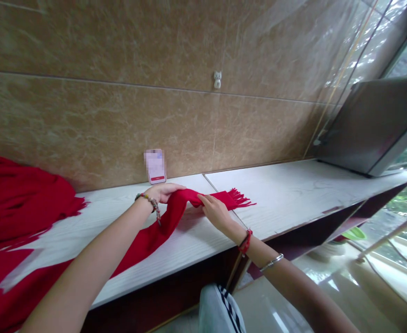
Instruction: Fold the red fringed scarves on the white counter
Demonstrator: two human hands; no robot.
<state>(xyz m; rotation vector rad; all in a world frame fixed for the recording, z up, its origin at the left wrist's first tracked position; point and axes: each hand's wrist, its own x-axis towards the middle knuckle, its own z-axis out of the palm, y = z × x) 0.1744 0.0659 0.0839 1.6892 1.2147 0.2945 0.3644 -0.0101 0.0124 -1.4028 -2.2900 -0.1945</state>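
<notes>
A long red scarf (147, 238) runs across the white countertop from the lower left, and its fringed end (238, 199) lies flat toward the middle. My left hand (163, 191) grips the scarf from behind, lifting it into a raised fold; its fingertips are partly hidden by the cloth. Closer to the fringe, my right hand (215, 210) pinches the near edge of the scarf between thumb and fingers. Between both hands the cloth stands a little off the counter.
A heap of red fabric (22, 203) lies at the left end of the white countertop (276, 189). A phone (156, 166) leans upright against the tiled wall. A grey metal appliance (373, 125) stands at the far right. Below the counter are open shelves (303, 240).
</notes>
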